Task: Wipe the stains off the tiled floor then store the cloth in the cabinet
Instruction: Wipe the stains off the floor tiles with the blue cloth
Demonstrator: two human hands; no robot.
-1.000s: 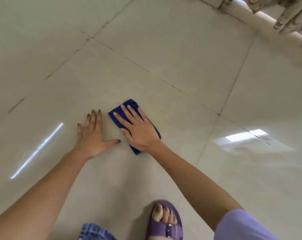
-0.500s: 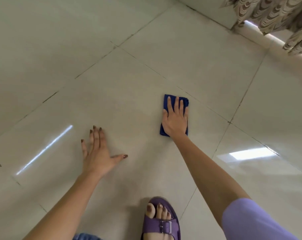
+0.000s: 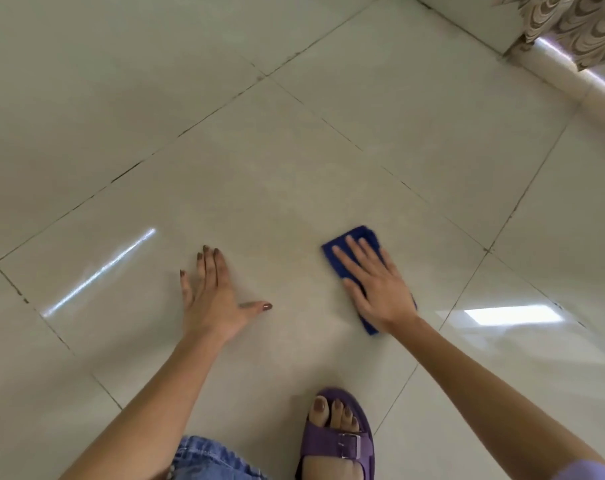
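A folded blue cloth (image 3: 356, 238) lies flat on the glossy beige tiled floor (image 3: 277, 161), right of centre. My right hand (image 3: 377, 289) presses down on it with fingers stretched out, covering most of it; only its far end and near corner show. My left hand (image 3: 214, 299) rests palm-down on the same tile, fingers spread, about a hand's width left of the cloth and holding nothing. A faint dull patch shows on the tile beyond the hands. No cabinet is in view.
My foot in a purple sandal (image 3: 335, 441) stands on the floor at the bottom centre, with a denim-clad knee (image 3: 207, 459) to its left. A patterned curtain (image 3: 578, 26) and a white wall base (image 3: 571, 77) fill the top right corner.
My right hand slid the cloth from beside my left hand out to the right, then turned it diagonal and drew it slightly nearer. My left hand stayed planted on the tile.
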